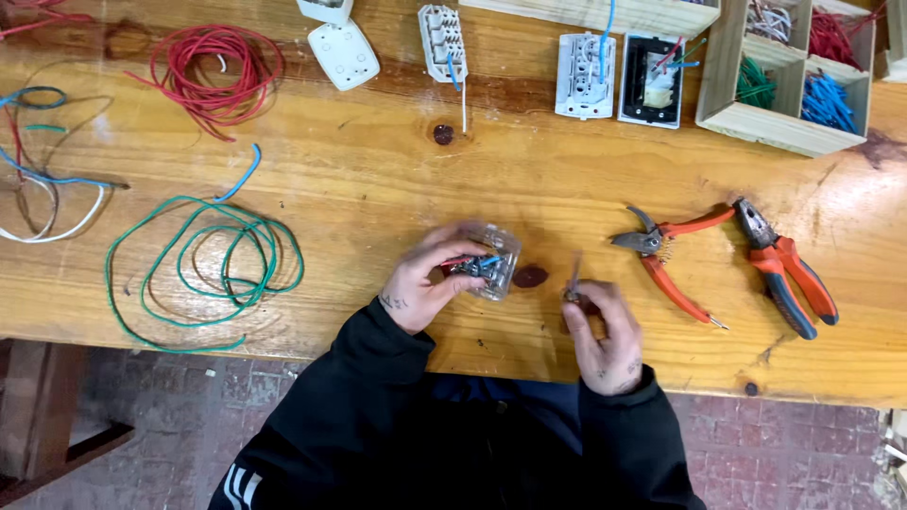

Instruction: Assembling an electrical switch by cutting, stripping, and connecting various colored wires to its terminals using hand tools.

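The right hand point(605, 335) is pinching a small, blurred metal tool point(573, 283), while the left hand point(427, 283) is gripping a clear plastic wired switch module point(489, 261) on the wooden bench point(378, 170). Tilting could loosen wires. Orange-handled strippers point(666, 250) are lying beyond.

Green wire coil point(213, 264), red wire coil point(215, 74), orange-handled pliers point(671, 253), black sleeves point(378, 378), honey-brown wooden table point(378, 170).
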